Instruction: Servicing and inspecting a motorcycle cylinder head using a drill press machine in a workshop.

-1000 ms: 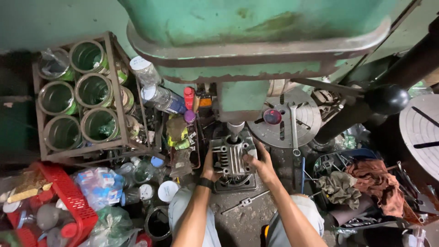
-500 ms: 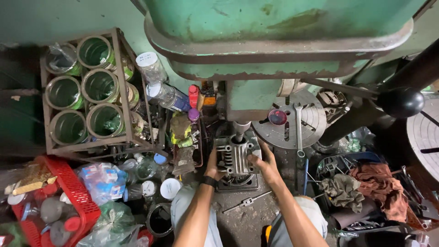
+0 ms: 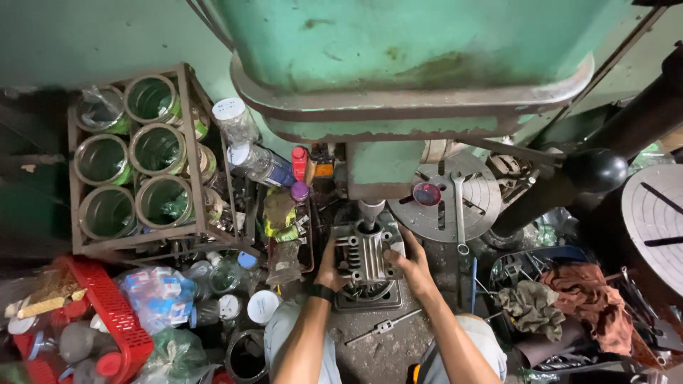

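A grey finned metal engine part [image 3: 364,250] sits on the work table of a green drill press [image 3: 398,64], right under the spindle [image 3: 371,211]. My left hand [image 3: 330,267] grips its left side; a black band is on that wrist. My right hand [image 3: 409,259] holds its right side, fingers spread against the fins. The spindle tip goes into the round bore on top of the part. The table under the part is mostly hidden.
A metal crate of open green tins [image 3: 139,167] stands at left, with plastic bottles [image 3: 249,142] beside it. A red basket [image 3: 107,320] sits lower left. A round slotted plate with a wrench [image 3: 459,206] lies right; rags [image 3: 583,302] farther right. A black lever knob [image 3: 594,171] juts out.
Both hands stay on the finned part under the spindle. The view has shifted slightly; nothing else has visibly moved.
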